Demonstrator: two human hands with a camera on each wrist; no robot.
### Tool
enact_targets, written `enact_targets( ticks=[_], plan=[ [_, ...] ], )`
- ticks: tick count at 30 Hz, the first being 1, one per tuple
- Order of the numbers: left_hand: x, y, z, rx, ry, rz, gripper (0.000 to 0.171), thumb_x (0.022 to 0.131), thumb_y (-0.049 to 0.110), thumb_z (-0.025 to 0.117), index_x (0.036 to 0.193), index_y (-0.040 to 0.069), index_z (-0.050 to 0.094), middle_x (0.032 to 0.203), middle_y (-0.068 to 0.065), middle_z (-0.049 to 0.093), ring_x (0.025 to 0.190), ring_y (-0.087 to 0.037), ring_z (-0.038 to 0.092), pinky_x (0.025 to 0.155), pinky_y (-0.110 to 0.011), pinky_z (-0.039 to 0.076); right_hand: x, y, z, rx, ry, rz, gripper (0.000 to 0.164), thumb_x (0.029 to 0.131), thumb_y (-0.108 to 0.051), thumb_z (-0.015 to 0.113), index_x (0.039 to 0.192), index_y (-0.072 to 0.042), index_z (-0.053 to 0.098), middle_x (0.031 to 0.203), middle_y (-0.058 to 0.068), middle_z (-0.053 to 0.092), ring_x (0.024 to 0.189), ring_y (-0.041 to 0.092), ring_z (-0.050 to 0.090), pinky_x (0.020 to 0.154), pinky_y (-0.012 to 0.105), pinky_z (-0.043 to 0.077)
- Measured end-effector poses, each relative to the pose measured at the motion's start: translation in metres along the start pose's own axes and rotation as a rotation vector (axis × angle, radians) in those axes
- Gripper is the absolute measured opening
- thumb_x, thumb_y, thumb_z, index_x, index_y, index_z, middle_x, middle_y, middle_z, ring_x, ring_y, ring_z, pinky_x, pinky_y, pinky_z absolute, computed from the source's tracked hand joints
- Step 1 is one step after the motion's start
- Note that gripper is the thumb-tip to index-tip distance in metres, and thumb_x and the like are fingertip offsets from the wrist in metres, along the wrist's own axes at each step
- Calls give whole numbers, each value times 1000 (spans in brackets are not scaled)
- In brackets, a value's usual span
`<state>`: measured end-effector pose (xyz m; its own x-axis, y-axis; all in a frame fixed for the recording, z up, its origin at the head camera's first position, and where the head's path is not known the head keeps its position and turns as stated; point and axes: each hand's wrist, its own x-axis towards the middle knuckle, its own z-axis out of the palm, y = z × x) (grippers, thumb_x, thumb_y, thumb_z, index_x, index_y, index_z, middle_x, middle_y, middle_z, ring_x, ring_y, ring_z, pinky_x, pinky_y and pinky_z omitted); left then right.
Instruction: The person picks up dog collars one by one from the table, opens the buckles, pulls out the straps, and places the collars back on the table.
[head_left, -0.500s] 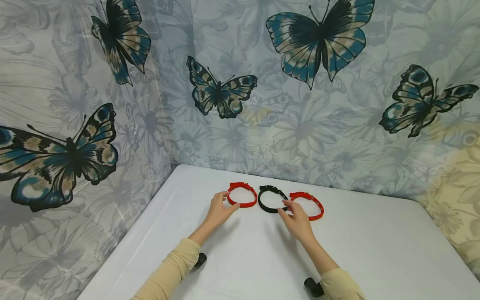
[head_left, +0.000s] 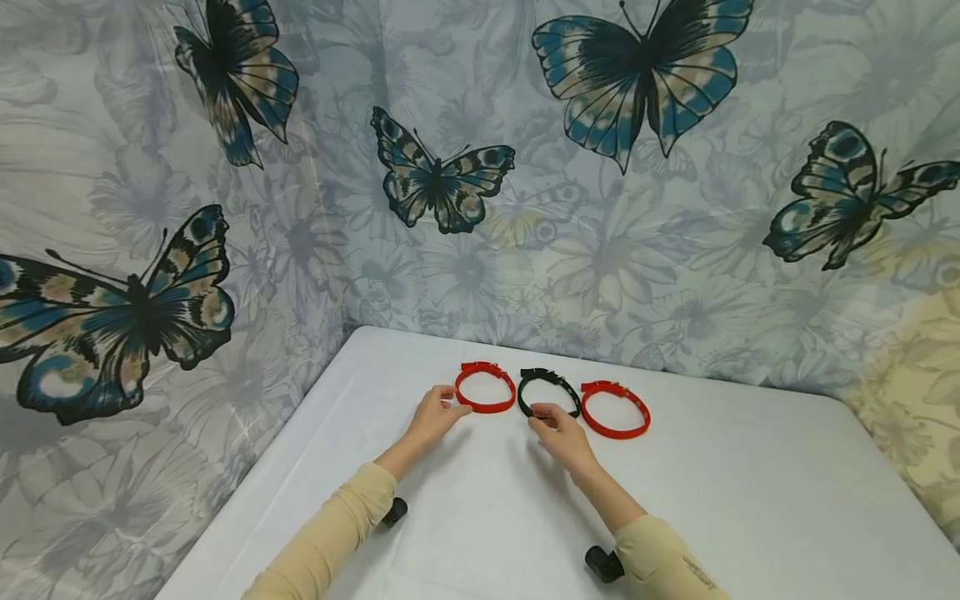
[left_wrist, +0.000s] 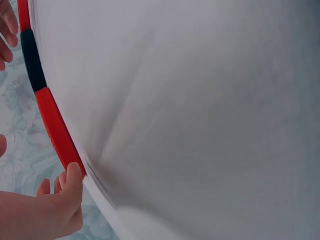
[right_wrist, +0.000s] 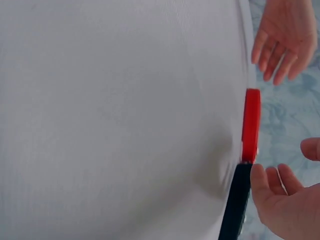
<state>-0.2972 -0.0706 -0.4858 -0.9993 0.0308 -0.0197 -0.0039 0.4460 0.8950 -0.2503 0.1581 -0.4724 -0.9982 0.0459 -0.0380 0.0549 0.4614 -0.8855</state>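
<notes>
Three buckled collars lie in a row on the white table (head_left: 480, 517): a left red collar (head_left: 491, 408), a black collar (head_left: 523, 396) in the middle and a right red collar (head_left: 617, 433). My left hand (head_left: 432, 418) is at the left edge of the left red collar, its fingers loosely bent; in the left wrist view a fingertip overlaps that collar's end (left_wrist: 57, 130). My right hand (head_left: 564, 437) is over the near side of the black collar and covers part of it. Seen from the right wrist, its fingers (right_wrist: 261, 185) are extended beside the black band (right_wrist: 235, 205); contact is hard to tell.
Behind the table hangs a grey-blue cloth (head_left: 465, 283) printed with flowers and butterflies. Dark wrist devices sit under the left sleeve (head_left: 395, 512) and the right sleeve (head_left: 603, 564). The table's back edge runs just beyond the collars.
My right hand has moved left, from between the black and right red collars to the black collar's near side. My left hand has shifted slightly left. The collars keep their places.
</notes>
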Motion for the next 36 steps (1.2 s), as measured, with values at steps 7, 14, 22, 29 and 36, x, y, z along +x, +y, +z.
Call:
enact_targets(
  ticks=[7,14,22,29,36],
  plan=[
    [17,1,-5,4,-16,-39,52,89,23,69,129,-3,51,125,-18,55,110,-32,55,91,-45,48,9,-8,16,183,-64,76,38,98,-11,55,133,4,53,130,21,56,115,30,55,96,42,48],
    [31,4,-5,5,-1,-66,50,90,20,65,131,-3,51,128,-19,54,117,-34,52,95,-45,46,19,-18,30,337,-105,175,48,99,-11,49,143,5,39,145,26,40,129,38,45,107,47,37],
    [47,3,-4,-19,21,-82,49,91,20,65,132,-4,51,128,-21,55,116,-33,54,97,-43,46,27,-26,37,410,-116,265,56,98,-10,49,149,4,29,152,24,29,137,38,34,111,48,31],
    [55,2,-4,-5,17,-117,50,92,21,62,134,-4,50,131,-22,53,119,-34,51,99,-45,45,33,-27,41,452,-130,268,60,98,-10,51,150,6,25,154,24,26,139,37,32,111,48,30],
    [53,-4,2,4,-2,-112,48,93,18,61,135,-5,51,129,-22,57,117,-33,55,97,-42,47,33,-21,48,471,-126,309,62,97,-9,52,150,5,25,154,23,28,138,36,33,111,48,31]
  ],
)
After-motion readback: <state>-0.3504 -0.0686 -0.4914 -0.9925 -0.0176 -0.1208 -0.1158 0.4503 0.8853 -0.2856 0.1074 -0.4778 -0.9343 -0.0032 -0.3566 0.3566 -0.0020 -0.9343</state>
